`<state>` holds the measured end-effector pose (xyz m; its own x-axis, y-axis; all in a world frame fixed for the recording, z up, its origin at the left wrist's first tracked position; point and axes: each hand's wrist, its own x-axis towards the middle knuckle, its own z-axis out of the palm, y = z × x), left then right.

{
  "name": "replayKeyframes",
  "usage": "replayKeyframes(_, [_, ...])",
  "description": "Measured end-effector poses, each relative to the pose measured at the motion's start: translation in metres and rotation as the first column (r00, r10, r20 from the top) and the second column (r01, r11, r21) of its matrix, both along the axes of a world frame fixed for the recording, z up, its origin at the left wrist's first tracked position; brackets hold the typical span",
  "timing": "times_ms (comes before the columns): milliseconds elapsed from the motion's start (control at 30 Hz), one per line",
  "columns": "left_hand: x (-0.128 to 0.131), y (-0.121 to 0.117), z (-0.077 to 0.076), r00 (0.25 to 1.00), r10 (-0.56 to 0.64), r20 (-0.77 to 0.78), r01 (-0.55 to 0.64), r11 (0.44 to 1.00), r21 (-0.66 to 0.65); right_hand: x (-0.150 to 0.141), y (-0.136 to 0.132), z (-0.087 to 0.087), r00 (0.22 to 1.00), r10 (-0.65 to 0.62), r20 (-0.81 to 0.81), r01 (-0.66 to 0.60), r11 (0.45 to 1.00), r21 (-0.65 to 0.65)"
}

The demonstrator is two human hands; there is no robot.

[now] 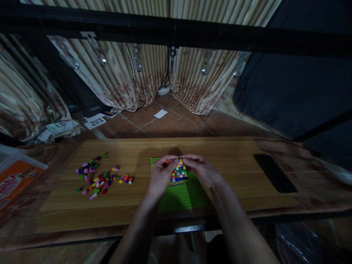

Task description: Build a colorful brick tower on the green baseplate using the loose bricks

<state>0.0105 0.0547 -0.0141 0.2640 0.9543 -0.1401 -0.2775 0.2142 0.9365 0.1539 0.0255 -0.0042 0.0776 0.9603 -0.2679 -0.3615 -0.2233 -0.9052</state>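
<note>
A block of small multicoloured toy bricks [179, 173] stands on the green studded baseplate [176, 198], near the plate's far side. My left hand [162, 175] is closed on the block's left and far edge, its thumb lying over the top bricks. At the far right corner, the thumb and fingers of my right hand [202, 170] pinch the block's edge. Whether a loose brick is between those fingertips is too small to tell. My right forearm hangs over the right part of the baseplate.
Loose toy bricks [100, 180] lie scattered on the left of the wooden board [231, 157]. A black phone-like slab [275, 173] rests at the right end. An orange-labelled plastic container [19, 179] stands at the far left. A dark metal bar [181, 27] crosses above.
</note>
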Motion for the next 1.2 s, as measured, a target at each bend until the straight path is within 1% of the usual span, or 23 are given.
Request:
replayKeyframes(300, [0.001, -0.001, 0.003, 0.999, 0.013, -0.039, -0.012, 1.0, 0.007, 0.0, -0.001, -0.005, 0.988, -0.016, 0.152, 0.006, 0.998, 0.067])
replayKeyframes(400, [0.001, 0.0, 0.002, 0.998, 0.018, -0.058, -0.017, 1.0, 0.019, -0.001, -0.001, -0.005, 0.983, -0.037, 0.181, 0.022, 0.997, 0.08])
replayKeyframes(600, [0.002, 0.0, -0.002, 0.998, 0.036, -0.057, -0.034, 0.998, 0.049, -0.004, -0.001, -0.006, 0.968, -0.044, 0.249, 0.017, 0.994, 0.109])
replayKeyframes(667, [0.002, 0.0, -0.003, 0.998, 0.034, -0.053, -0.031, 0.998, 0.054, -0.004, -0.003, -0.007, 0.967, -0.039, 0.251, 0.01, 0.993, 0.117])
replayKeyframes(800, [0.003, -0.003, -0.004, 0.999, 0.042, -0.018, -0.041, 0.998, 0.047, -0.001, -0.005, -0.004, 0.985, -0.014, 0.172, -0.001, 0.997, 0.082])
replayKeyframes(833, [0.002, -0.003, -0.003, 0.999, 0.055, 0.001, -0.055, 0.998, 0.04, 0.001, -0.004, -0.003, 0.987, -0.024, 0.162, 0.013, 0.998, 0.065])
replayKeyframes(900, [-0.002, -0.003, -0.001, 0.994, 0.101, 0.04, -0.102, 0.994, 0.036, 0.006, -0.002, 0.001, 0.983, -0.094, 0.157, 0.088, 0.995, 0.047])
replayKeyframes(967, [-0.011, -0.001, 0.003, 0.984, 0.164, 0.073, -0.168, 0.985, 0.049, 0.01, 0.002, 0.006, 0.961, -0.232, 0.148, 0.225, 0.972, 0.062])
replayKeyframes(1000, [-0.019, 0.001, 0.005, 0.976, 0.198, 0.089, -0.203, 0.977, 0.058, 0.01, 0.003, 0.009, 0.938, -0.32, 0.135, 0.31, 0.946, 0.09])
replayKeyframes(1067, [-0.038, 0.005, 0.012, 0.95, 0.276, 0.147, -0.286, 0.957, 0.056, 0.006, 0.004, 0.018, 0.869, -0.481, 0.119, 0.456, 0.87, 0.186])
replayKeyframes(1100, [-0.049, 0.008, 0.015, 0.929, 0.325, 0.177, -0.338, 0.94, 0.047, 0.0, 0.003, 0.023, 0.832, -0.54, 0.124, 0.5, 0.829, 0.251])
replayKeyframes(1133, [-0.06, 0.01, 0.019, 0.902, 0.383, 0.2, -0.397, 0.917, 0.032, -0.008, 0.001, 0.029, 0.803, -0.58, 0.138, 0.517, 0.793, 0.322])
replayKeyframes(1167, [-0.072, 0.011, 0.022, 0.877, 0.428, 0.22, -0.442, 0.897, 0.018, -0.018, -0.003, 0.035, 0.785, -0.598, 0.163, 0.506, 0.77, 0.389])
replayKeyframes(1200, [-0.084, 0.013, 0.026, 0.854, 0.464, 0.233, -0.48, 0.877, 0.013, -0.03, -0.007, 0.041, 0.776, -0.6, 0.195, 0.475, 0.759, 0.446])
